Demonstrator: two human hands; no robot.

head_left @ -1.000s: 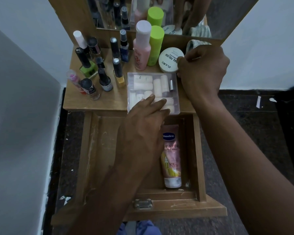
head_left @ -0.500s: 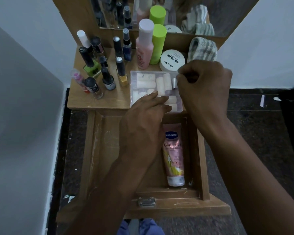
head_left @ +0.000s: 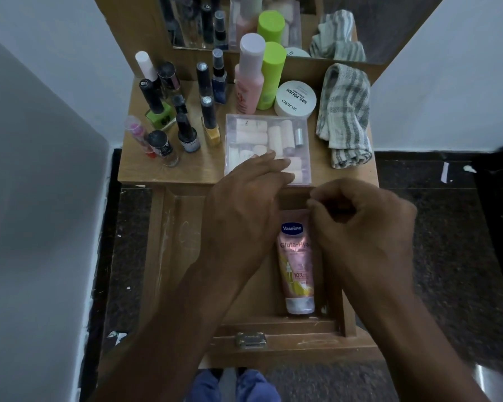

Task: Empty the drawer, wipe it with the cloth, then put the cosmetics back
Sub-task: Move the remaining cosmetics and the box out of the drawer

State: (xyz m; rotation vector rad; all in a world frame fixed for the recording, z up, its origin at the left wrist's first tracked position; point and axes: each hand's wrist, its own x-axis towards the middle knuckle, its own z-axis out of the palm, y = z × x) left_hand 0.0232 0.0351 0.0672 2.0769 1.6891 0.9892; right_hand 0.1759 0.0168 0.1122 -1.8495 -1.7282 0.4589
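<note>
On the left of the bench [head_left: 145,172] stands a cluster of nail polish bottles [head_left: 183,126], upright and close together. Next come a pink bottle [head_left: 249,82] and a green bottle [head_left: 272,75], touching, with a white jar [head_left: 295,99] just beside them. The left hand [head_left: 244,210] lies flat, fingers spread, its fingertips resting on the clear plastic box [head_left: 269,140] at the bench's front edge. Below, the drawer [head_left: 169,242] is pulled out – a pink tube [head_left: 296,265] lies along its right side. The right hand [head_left: 363,230] hovers over the tube's top end, fingers curled in; whether it grips anything I cannot tell. The striped cloth [head_left: 344,111] lies bunched on the bench's right end.
</note>
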